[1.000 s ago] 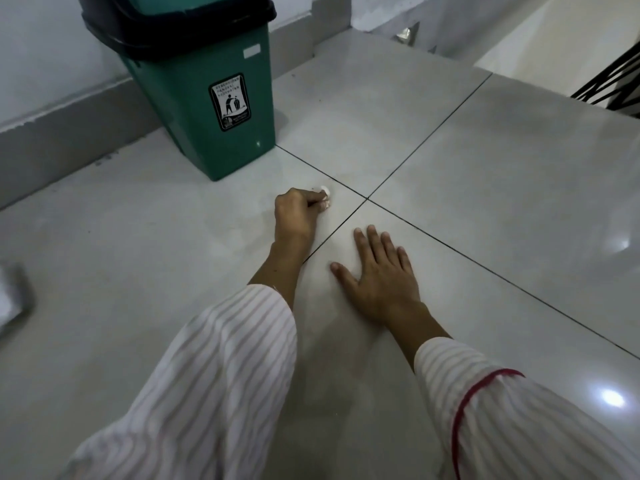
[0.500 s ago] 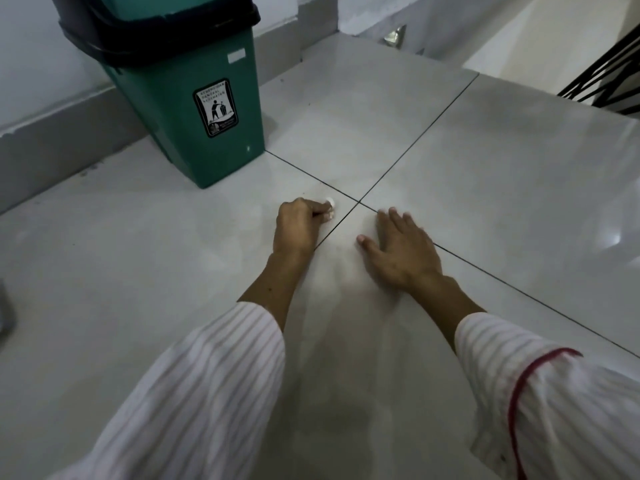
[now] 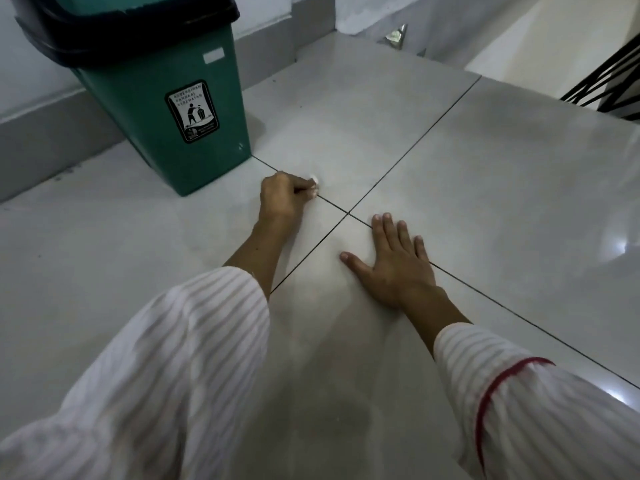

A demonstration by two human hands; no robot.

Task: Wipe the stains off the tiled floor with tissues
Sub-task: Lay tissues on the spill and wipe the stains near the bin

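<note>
I see a dim, greyish indoor view with soft, even light. The glossy tiled floor (image 3: 485, 188) shows bright glare spots at the right edge and a faint dark shadow near the bottom centre. Wide-angle distortion bends the tile lines; the near sleeves (image 3: 166, 393) look slightly soft.

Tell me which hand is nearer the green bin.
Left. The left hand grips a tissue just right of the green bin's base; the right hand lies flat farther right.

Two hands (image 3: 284, 199) (image 3: 391, 261), one tissue (image 3: 313, 184), one green bin (image 3: 166, 98).
</note>
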